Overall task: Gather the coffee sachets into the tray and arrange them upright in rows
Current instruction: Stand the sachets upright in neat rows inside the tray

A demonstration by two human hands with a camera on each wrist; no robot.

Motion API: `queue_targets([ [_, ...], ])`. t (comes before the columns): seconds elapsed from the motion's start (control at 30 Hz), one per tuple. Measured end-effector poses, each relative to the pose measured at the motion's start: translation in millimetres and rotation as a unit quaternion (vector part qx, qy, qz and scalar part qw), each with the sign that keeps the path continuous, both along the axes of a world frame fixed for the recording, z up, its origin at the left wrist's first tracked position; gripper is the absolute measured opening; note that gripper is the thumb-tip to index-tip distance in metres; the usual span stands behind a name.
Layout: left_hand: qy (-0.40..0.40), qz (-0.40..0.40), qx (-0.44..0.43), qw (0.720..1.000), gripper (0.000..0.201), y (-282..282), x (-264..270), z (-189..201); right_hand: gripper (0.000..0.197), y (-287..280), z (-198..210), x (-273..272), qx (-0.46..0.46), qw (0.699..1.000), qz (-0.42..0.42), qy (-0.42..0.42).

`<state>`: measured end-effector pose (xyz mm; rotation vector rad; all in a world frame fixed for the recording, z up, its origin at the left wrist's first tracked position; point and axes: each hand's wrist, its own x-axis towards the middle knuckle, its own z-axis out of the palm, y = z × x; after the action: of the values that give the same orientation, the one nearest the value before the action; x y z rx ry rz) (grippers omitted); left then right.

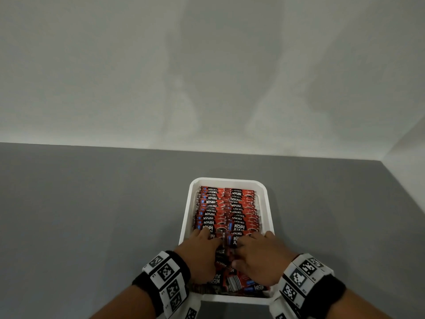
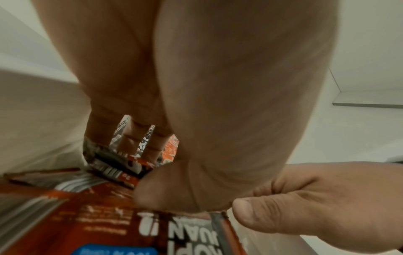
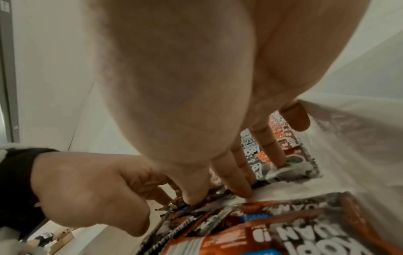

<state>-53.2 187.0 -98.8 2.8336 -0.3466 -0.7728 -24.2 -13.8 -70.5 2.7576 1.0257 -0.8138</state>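
On a grey tabletop, close to the person's body, sits a white rectangular tray (image 1: 185,217) packed with red and black coffee sachets (image 1: 226,208) printed "KOPI". Most of them stand upright in two neat rows running from the far end of the tray toward the person. At the near end a few loose sachets (image 1: 239,283) lie flat and jumbled, one showing its barcode.

Both hands are inside the near half of the tray, side by side, palms down. The left hand (image 1: 199,254) has its fingers pushed down among the standing sachets of the left row, with packet edges showing between the fingers in the left wrist view. The right hand (image 1: 259,259) reaches forward over the right row, its straightened fingertips (image 3: 242,188) pressing down on sachet tops; whether either hand actually pinches a packet cannot be told. The two thumbs nearly meet in the middle. Each wrist wears a black band carrying white blocks with square black markers (image 1: 165,272).
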Motion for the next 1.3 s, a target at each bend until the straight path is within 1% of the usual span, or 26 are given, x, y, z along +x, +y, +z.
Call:
queue_targets([
  [0.1, -0.009, 0.001, 0.003, 1.000, 0.067, 0, -1, 0, 0.049, 1, -1, 0, 0.017, 1.000, -0.025, 0.007],
  [0.17, -0.013, 0.003, 0.005, 1.000, 0.069, -1, -2, -1, 0.053, 2, -3, -1, 0.028, 0.999, -0.035, 0.002],
  [0.3, -0.021, 0.004, 0.018, 1.000, 0.074, -3, -3, -1, 0.062, 1, -11, -4, 0.015, 0.999, -0.024, -0.023],
  [0.47, -0.028, -0.002, 0.024, 0.999, 0.082, -4, -4, 3, 0.068, 0, -17, -9, 0.043, 0.997, -0.035, -0.049],
  [0.63, -0.021, 0.001, 0.015, 1.000, 0.088, -4, -4, 3, 0.069, 2, -19, -12, 0.050, 0.995, -0.051, -0.063],
  [0.73, -0.019, 0.009, 0.003, 1.000, 0.085, -2, -4, 2, 0.071, 2, -21, -13, 0.047, 0.995, -0.049, -0.073],
  [0.87, -0.017, 0.019, -0.024, 0.999, 0.075, 1, -3, 5, 0.065, -3, -14, -7, 0.103, 0.992, -0.058, -0.035],
  [0.93, -0.009, 0.020, -0.034, 0.999, 0.068, 2, -3, 8, 0.059, -9, -13, -6, 0.136, 0.989, -0.059, -0.023],
  [1.03, -0.005, 0.005, -0.043, 0.999, 0.054, 2, -3, 13, 0.046, -19, -10, -8, 0.168, 0.983, -0.070, 0.000],
  [1.07, 0.002, 0.004, -0.047, 0.999, 0.054, 1, -3, 15, 0.044, -22, -8, -9, 0.172, 0.982, -0.072, 0.005],
  [1.13, 0.022, -0.004, -0.042, 0.999, 0.060, -1, -3, 19, 0.043, -26, -5, -11, 0.172, 0.983, -0.060, 0.004],
  [1.2, 0.034, -0.028, -0.018, 0.999, 0.067, 0, -3, 22, 0.048, -27, -5, -14, 0.171, 0.984, -0.049, 0.000],
  [1.3, 0.055, -0.076, 0.016, 0.995, 0.068, 3, -2, 28, 0.055, -27, -8, -15, 0.179, 0.983, -0.041, -0.001],
])
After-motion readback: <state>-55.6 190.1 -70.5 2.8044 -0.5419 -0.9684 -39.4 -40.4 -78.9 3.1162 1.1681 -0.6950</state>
